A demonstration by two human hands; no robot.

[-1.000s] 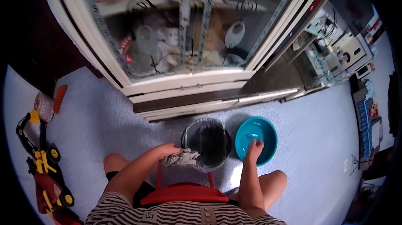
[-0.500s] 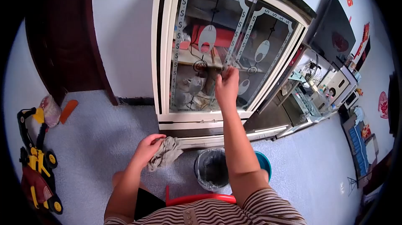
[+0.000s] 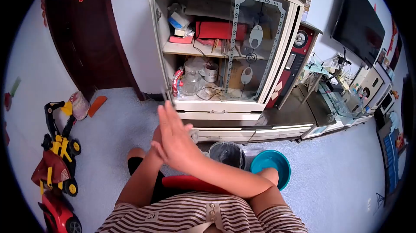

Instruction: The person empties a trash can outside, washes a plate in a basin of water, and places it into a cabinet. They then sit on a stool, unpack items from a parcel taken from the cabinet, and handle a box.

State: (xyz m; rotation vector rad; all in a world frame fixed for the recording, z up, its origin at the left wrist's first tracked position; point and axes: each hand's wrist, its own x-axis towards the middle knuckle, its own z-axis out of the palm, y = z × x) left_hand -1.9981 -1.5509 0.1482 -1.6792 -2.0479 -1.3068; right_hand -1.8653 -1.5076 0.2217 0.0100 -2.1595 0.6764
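Observation:
My right hand (image 3: 173,140) crosses in front of my body at the lower left of the cabinet, fingers stretched out and holding nothing visible. Behind it is my left hand (image 3: 157,150), its fingers mostly hidden. A small part of the grey cloth (image 3: 194,136) it holds shows just beyond my right hand. The left half of the white-framed cabinet (image 3: 221,106) stands uncovered, showing bags, a mug (image 3: 211,72) and a red item (image 3: 212,30) on its shelves. Patterned glass (image 3: 271,46) covers the right half.
A lined black bin (image 3: 227,154) and a teal basin (image 3: 284,170) stand on the floor before the low drawers. A red stool (image 3: 195,182) is under me. Toy vehicles (image 3: 63,148) lie at the left. A television (image 3: 357,20) and a cluttered stand are at the right.
My right hand has moved from the glass to the lower left, in front of my left hand. The cabinet's left side has been opened. Most of the cloth is now hidden.

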